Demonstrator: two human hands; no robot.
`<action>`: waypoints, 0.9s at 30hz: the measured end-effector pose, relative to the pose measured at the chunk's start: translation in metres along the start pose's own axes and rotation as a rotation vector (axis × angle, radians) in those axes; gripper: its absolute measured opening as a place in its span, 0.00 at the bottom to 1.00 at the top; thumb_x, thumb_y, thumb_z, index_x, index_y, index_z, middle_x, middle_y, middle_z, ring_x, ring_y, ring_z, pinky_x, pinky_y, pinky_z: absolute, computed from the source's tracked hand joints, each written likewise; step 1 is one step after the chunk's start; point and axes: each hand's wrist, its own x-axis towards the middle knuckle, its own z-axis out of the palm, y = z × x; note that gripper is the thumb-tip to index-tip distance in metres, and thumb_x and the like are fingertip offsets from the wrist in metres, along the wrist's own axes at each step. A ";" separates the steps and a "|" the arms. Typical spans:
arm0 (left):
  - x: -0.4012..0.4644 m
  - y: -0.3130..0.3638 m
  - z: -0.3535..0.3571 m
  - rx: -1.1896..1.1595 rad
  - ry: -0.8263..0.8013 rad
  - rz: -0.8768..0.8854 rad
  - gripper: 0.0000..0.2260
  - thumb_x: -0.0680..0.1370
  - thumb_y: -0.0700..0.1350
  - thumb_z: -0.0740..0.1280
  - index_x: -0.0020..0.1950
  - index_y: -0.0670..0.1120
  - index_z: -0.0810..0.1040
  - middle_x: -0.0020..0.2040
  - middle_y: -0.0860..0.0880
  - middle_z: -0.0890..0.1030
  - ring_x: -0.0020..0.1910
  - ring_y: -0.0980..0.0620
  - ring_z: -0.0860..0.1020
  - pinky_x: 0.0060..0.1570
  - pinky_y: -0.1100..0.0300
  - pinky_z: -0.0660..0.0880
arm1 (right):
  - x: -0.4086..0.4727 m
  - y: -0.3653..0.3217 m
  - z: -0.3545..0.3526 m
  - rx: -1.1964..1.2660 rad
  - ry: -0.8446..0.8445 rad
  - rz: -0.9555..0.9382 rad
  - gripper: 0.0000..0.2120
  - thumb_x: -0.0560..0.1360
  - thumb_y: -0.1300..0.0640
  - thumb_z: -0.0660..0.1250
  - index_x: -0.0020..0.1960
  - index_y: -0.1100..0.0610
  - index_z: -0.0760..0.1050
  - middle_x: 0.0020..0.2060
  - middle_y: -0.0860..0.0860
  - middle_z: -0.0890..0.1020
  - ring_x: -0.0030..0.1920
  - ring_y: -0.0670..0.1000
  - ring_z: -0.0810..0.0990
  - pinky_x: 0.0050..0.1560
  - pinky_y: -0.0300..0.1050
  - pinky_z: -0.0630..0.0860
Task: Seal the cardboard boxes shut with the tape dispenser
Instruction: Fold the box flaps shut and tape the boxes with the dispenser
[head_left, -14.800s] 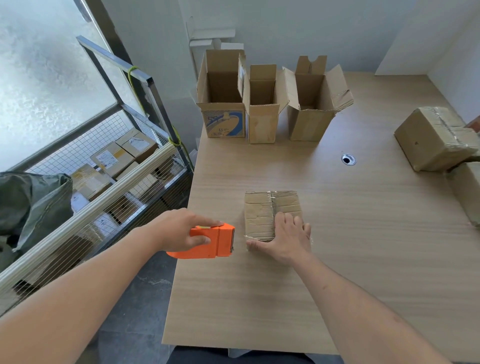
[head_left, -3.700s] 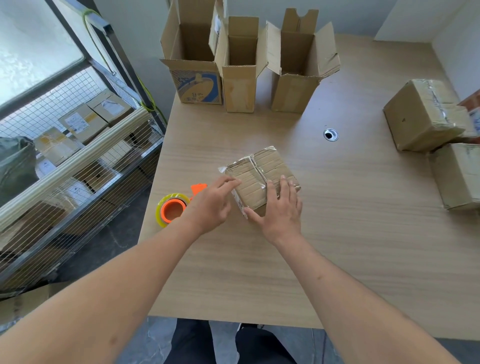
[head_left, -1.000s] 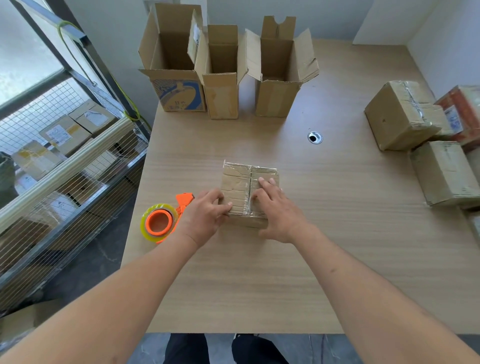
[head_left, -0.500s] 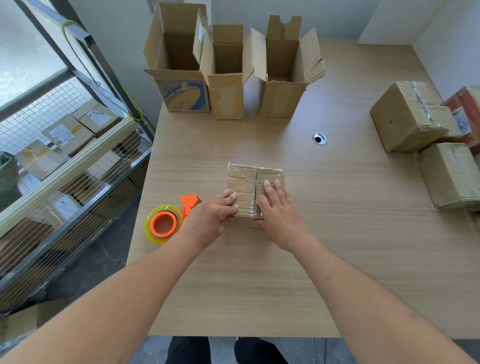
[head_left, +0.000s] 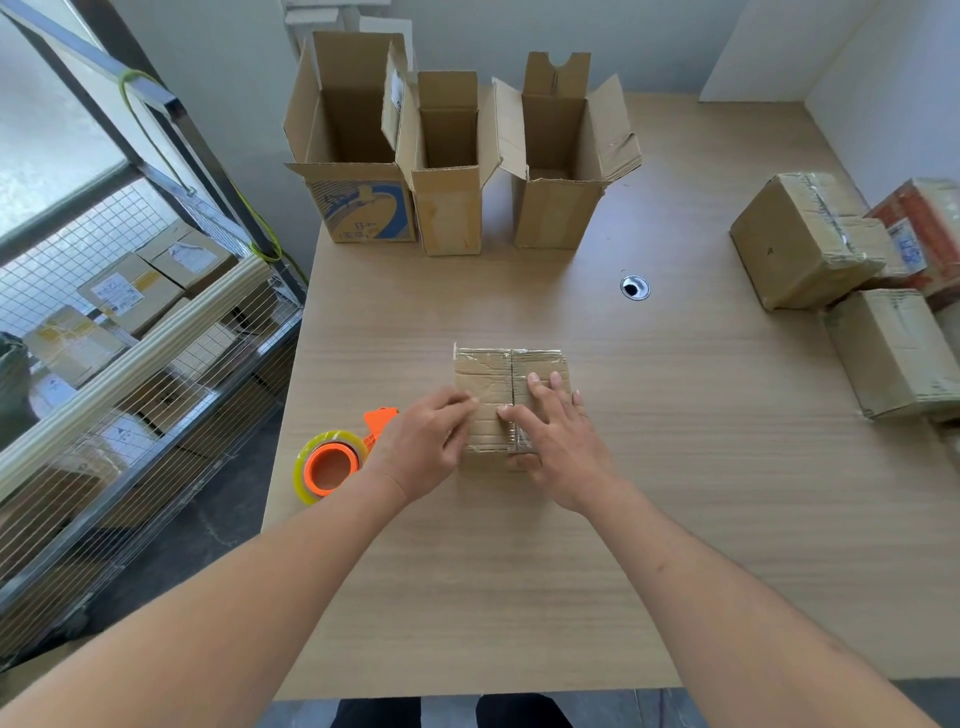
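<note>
Small taped box (head_left: 511, 402) sits mid-table, directly ahead of both hands; tape seam, and box's long axis as far as can be judged, run away from the person. L hand (head_left: 423, 449) rests on box's left part, fingers loosely bent, thumb hidden; R hand (head_left: 558, 441) lies flat on box top, fingers spread, pressing tape. Tape dispenser (head_left: 337, 457) lies on its side left of box, just beside L wrist, so L hand is nearer for pickup. Count: 1 dispenser, 3 open boxes (head_left: 452, 166) behind box, approx. 4 sealed boxes (head_left: 805, 247) to its right.
</note>
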 end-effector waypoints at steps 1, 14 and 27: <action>0.007 -0.001 0.000 0.008 -0.013 -0.036 0.15 0.80 0.43 0.68 0.66 0.43 0.80 0.65 0.47 0.78 0.60 0.44 0.80 0.55 0.47 0.79 | 0.001 -0.001 -0.001 0.004 -0.003 0.004 0.27 0.79 0.45 0.68 0.74 0.40 0.61 0.82 0.53 0.45 0.82 0.59 0.37 0.80 0.60 0.41; 0.077 -0.029 0.003 -0.240 -0.209 -0.473 0.35 0.76 0.40 0.75 0.79 0.43 0.64 0.73 0.45 0.73 0.71 0.46 0.72 0.73 0.53 0.67 | 0.005 -0.001 0.001 0.029 -0.007 0.027 0.26 0.78 0.48 0.71 0.71 0.43 0.63 0.82 0.53 0.44 0.81 0.59 0.34 0.79 0.58 0.34; 0.061 -0.032 -0.014 -0.228 -0.339 -0.387 0.35 0.82 0.43 0.67 0.83 0.55 0.51 0.80 0.53 0.63 0.78 0.51 0.63 0.74 0.49 0.66 | 0.013 -0.047 -0.013 0.059 -0.032 0.361 0.55 0.55 0.12 0.56 0.72 0.45 0.59 0.82 0.50 0.45 0.81 0.55 0.34 0.72 0.79 0.38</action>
